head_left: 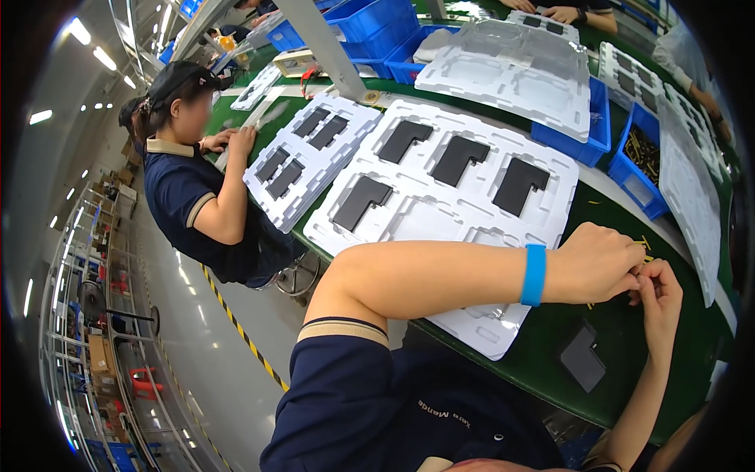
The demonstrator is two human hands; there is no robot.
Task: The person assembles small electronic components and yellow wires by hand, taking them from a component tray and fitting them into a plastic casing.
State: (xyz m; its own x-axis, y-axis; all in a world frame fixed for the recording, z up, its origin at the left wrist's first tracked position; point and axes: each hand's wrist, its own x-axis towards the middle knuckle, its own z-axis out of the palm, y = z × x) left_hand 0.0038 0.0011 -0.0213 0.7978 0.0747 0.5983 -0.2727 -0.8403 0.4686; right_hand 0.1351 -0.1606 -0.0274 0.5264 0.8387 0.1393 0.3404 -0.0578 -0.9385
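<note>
Pale lettering was printed on the dark shirt (346, 393). Four black parts (521, 187) were held in the large white tray (472, 208), four in the neighbouring tray (303, 149); a single black piece (582, 358) was laid on the green table (543, 338), below the hands. The left hand (602, 263) and right hand (661, 291) were held together at pinched fingertips; whether anything was gripped cannot be told. One blue wristband (533, 274) was worn.

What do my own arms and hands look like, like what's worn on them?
Your left hand is ungloved, with a bright blue band around the wrist; a short navy sleeve with a beige cuff ends above that elbow. Your right hand is ungloved too, with no band visible on its wrist.
</note>
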